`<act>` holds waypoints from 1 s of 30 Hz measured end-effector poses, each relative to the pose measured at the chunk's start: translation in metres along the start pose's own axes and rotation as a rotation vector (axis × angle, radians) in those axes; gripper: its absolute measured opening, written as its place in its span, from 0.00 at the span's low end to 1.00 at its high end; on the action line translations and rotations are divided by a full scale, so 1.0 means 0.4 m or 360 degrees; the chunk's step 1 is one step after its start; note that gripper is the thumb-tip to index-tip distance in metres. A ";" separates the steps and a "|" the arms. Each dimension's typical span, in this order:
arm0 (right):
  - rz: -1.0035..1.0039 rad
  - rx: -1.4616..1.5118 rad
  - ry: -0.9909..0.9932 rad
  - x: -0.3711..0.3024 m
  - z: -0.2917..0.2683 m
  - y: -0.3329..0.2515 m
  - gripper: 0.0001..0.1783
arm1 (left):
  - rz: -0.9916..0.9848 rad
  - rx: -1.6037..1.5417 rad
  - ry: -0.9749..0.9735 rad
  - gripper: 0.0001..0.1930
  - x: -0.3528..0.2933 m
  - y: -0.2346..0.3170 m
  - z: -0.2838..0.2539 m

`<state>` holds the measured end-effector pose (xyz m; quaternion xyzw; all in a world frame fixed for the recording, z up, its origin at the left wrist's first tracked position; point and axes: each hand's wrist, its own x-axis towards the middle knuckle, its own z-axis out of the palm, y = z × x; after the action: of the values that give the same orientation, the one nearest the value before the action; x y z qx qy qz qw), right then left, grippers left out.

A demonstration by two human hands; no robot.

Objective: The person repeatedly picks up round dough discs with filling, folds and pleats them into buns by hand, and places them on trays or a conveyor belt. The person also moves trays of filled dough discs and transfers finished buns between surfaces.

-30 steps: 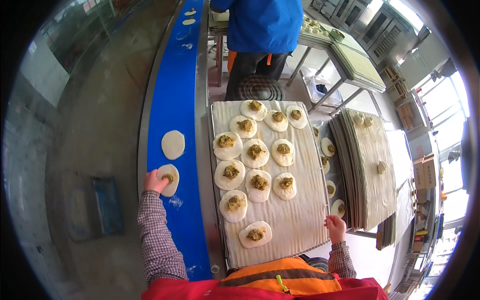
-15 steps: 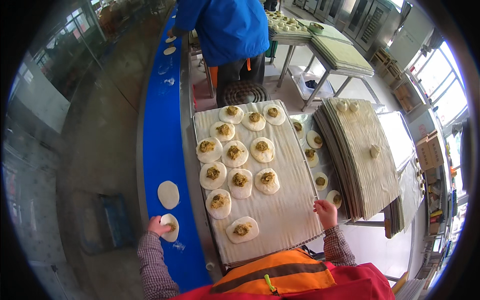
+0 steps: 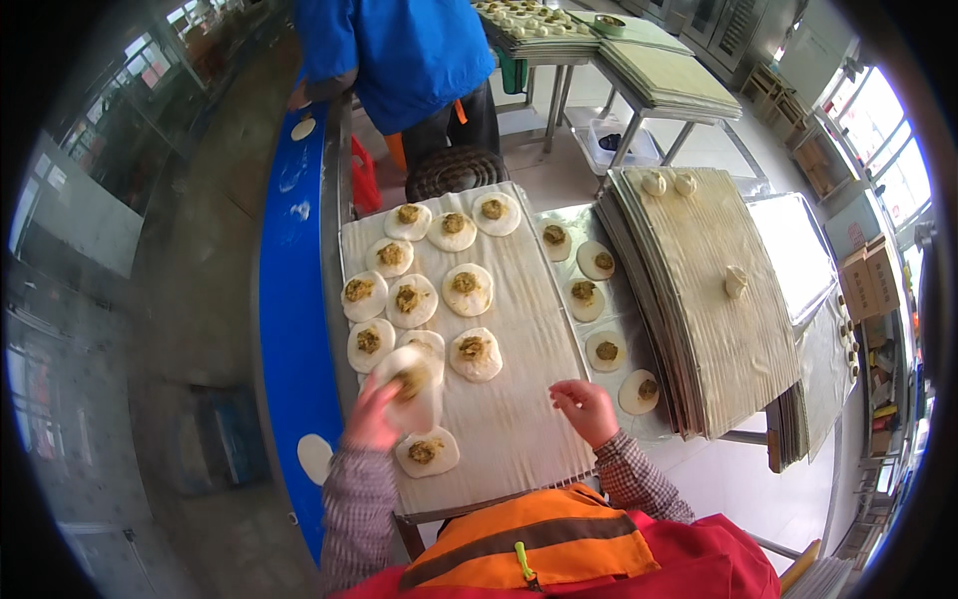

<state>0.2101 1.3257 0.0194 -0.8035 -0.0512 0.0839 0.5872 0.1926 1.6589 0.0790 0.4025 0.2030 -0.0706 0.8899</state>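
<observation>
My left hand (image 3: 371, 417) grips a round dough wrapper (image 3: 423, 407) with brown-green filling, blurred by motion, over the left side of a cloth-lined tray (image 3: 519, 439). The held wrapper partly covers others below it. Several flat wrappers topped with filling lie on the cloth, such as a wrapper (image 3: 475, 355) to the right of the held one and another wrapper (image 3: 427, 453) nearer to me. My right hand (image 3: 589, 411) is over the tray's right edge, fingers curled together; whether anything small is between them is hidden.
A blue conveyor belt (image 3: 291, 369) runs along the left, carrying a plain wrapper (image 3: 314, 458). A co-worker in a blue jacket (image 3: 419, 60) stands ahead by a dark round stool (image 3: 454, 173). Right are a second tray (image 3: 587, 379) of filled wrappers and stacked cloth-covered boards (image 3: 699, 290).
My left hand has carried the filled wrapper from the belt across to above the tray. The plain wrapper has moved nearer along the belt. My right hand has shifted inward over the tray's edge.
</observation>
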 end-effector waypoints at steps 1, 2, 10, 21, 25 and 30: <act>-0.0016 -0.0049 0.0000 -0.010 -0.010 0.005 0.06 | 0.0065 0.0284 -0.0071 0.23 0.072 -0.031 0.072; -0.0057 -0.0119 0.0003 -0.023 -0.024 0.012 0.06 | 0.0111 0.0311 -0.0223 0.25 0.146 -0.060 0.141; 0.0202 -0.0263 0.0227 -0.167 -0.229 0.126 0.06 | -0.0016 0.1962 0.0249 0.36 0.554 -0.170 0.431; 0.0324 -0.0127 0.0234 -0.186 -0.359 0.205 0.06 | 0.1288 0.2021 -0.0196 0.19 0.289 -0.313 0.504; 0.0166 -0.0382 0.0443 -0.197 -0.326 0.145 0.05 | 0.0601 0.1323 -0.0561 0.17 0.160 -0.473 0.517; -0.0011 -0.0699 0.0686 -0.283 -0.406 0.102 0.06 | -0.0051 0.1213 -0.0882 0.12 0.122 -0.571 0.511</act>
<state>0.1301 1.1412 0.0373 -0.9103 0.0549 -0.1037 0.3971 0.2334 1.3562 0.0229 0.6631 -0.0764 -0.2586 0.6982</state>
